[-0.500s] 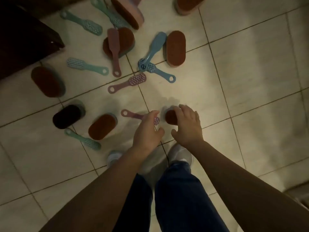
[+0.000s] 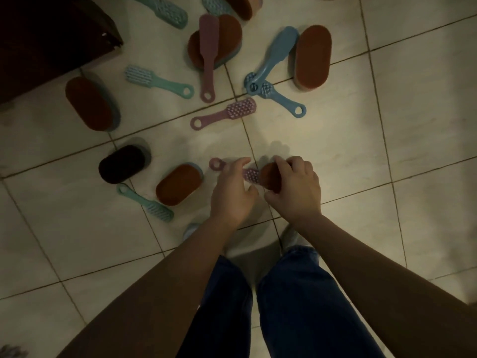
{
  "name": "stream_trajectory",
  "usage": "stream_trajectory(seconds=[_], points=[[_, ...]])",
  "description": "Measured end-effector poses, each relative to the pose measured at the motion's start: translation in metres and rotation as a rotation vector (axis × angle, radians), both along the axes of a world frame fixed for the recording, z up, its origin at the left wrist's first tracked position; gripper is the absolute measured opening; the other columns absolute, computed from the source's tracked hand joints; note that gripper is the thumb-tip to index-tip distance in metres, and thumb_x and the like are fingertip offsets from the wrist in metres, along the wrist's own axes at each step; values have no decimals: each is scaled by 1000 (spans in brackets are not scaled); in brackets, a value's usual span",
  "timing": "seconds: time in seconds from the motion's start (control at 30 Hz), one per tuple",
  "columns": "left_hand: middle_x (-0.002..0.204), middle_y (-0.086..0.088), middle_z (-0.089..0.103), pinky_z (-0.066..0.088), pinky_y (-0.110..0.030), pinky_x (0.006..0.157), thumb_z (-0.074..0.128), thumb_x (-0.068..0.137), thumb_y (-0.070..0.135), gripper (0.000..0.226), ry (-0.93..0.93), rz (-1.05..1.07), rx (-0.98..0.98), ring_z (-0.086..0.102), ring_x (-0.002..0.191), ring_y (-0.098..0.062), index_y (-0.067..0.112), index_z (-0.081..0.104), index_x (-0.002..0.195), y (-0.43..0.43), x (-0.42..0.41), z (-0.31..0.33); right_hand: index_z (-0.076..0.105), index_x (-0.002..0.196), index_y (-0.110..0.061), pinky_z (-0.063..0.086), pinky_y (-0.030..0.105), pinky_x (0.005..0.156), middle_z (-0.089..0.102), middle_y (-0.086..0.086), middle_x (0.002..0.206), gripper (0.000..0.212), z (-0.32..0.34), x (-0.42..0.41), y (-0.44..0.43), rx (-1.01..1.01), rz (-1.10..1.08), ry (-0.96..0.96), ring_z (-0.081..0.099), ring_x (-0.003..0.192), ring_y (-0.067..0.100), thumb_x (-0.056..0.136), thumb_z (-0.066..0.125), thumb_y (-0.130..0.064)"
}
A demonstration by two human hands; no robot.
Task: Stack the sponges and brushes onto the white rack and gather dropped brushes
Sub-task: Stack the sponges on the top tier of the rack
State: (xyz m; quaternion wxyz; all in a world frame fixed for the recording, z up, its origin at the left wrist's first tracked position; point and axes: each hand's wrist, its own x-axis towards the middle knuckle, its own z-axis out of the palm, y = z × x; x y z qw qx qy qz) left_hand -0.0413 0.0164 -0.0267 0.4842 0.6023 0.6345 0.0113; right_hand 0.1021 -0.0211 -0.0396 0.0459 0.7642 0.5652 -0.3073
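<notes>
Brown sponge [image 2: 268, 177] now gripped by R hand [image 2: 294, 192] | L hand [image 2: 229, 192] spread over pink brush [image 2: 251, 175]

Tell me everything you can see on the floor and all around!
sponges: at least seven, brown, one near-black, scattered; one held.
teal brushes: four, left and top.
blue brushes: two, overlapping, centre-right.
pink brushes: three; one lies on a sponge, one under the left hand.
dark furniture: one, top left.
floor: cream tiles.
jeans: blue, bottom.
shoes: two, pale.
left hand: over a pink brush.
right hand: holding a sponge.
</notes>
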Motion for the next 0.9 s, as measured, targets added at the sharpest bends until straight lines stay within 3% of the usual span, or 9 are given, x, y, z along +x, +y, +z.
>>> stream_trajectory(seconds=[0.1,0.23,0.33,0.5,0.6,0.7,0.8,0.9], points=[[143,1,39,33,-20,99,66,82,5,63,94,-8,76,36,133,-15,24,43,138,7,-29,4,46,136,-22,48,39,90,49,6,121,77,10,-32,12,67,-23,79,52,105,26,67,73,-43],[153,-3,27,33,-37,113,67,78,5,73,254,16,74,25,142,-21,22,39,143,14,-70,4,45,134,-24,54,39,83,46,4,119,76,11,-66,29,44,-51,149,55,99,24,67,73,-45],[153,-5,24,31,-46,113,69,76,8,82,354,-37,47,22,142,-24,21,30,147,16,-92,0,41,135,-28,53,42,86,43,2,122,76,4,-85,35,8,-53,170,53,104,22,68,72,-47],[151,-7,28,24,-47,115,70,80,17,85,472,-84,48,24,141,-27,20,22,150,10,-106,-12,43,136,-26,38,28,84,45,3,128,75,-4,-98,34,53,-15,186,52,110,21,70,74,-41],[149,-6,34,17,-49,117,70,81,23,81,512,-87,70,27,141,-26,20,25,149,9,-108,-17,41,139,-25,51,34,91,43,4,133,76,-4,-98,37,29,-9,229,49,116,22,72,73,-40],[148,-10,36,12,-50,119,68,84,29,78,481,-51,47,30,139,-29,17,25,148,6,-107,-14,39,143,-24,47,37,95,44,4,135,77,3,-95,38,8,-11,248,47,120,23,74,71,-40],[137,-15,40,33,-52,108,67,81,38,76,432,60,-17,42,122,-34,20,28,145,4,-100,5,36,146,-21,47,40,98,49,6,135,78,21,-89,38,-20,-24,254,47,121,25,77,67,-41],[131,-11,35,48,-41,87,66,81,43,76,336,136,-75,53,105,-34,26,28,145,3,-91,38,31,149,-15,47,45,95,58,8,127,78,55,-80,38,-38,-102,279,50,117,29,84,62,-44]])
